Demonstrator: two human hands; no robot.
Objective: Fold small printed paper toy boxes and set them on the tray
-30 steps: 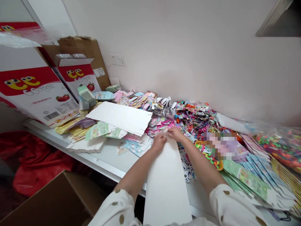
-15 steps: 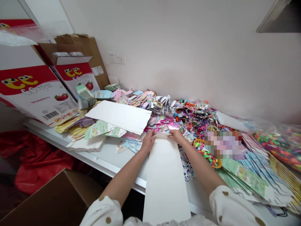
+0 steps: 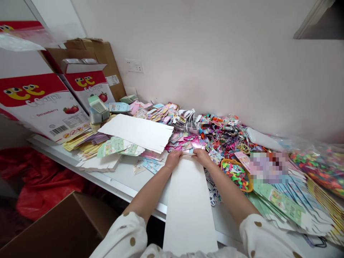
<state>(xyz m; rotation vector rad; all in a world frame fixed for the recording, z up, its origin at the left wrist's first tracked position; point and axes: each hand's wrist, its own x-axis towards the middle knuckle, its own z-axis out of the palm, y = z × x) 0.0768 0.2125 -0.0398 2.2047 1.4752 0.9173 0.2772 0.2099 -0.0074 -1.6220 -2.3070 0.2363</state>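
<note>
A long white card sheet [image 3: 190,204] stretches from the table toward my body. My left hand [image 3: 174,158] is closed on the left corner of its far end, and my right hand [image 3: 202,157] pinches the right corner. Between them the far edge is a narrow folded strip. Left of my hands, a stack of similar white card sheets [image 3: 137,130] with notched ends lies over green printed cards [image 3: 111,147]. Pink printed packets [image 3: 185,141] are heaped just beyond my fingers.
A yellow basket [image 3: 250,186] of small colourful pieces stands right of my right arm. Further right lie green printed cartons [image 3: 285,206] and a clear bag [image 3: 319,161] of colourful pieces. Red-and-white boxes [image 3: 40,104] stand at the left; an open cardboard box [image 3: 59,225] sits below the table edge.
My left hand has shifted slightly right, closer to my right hand, and its fingers have closed further over the far edge. The strip there now looks narrower.
</note>
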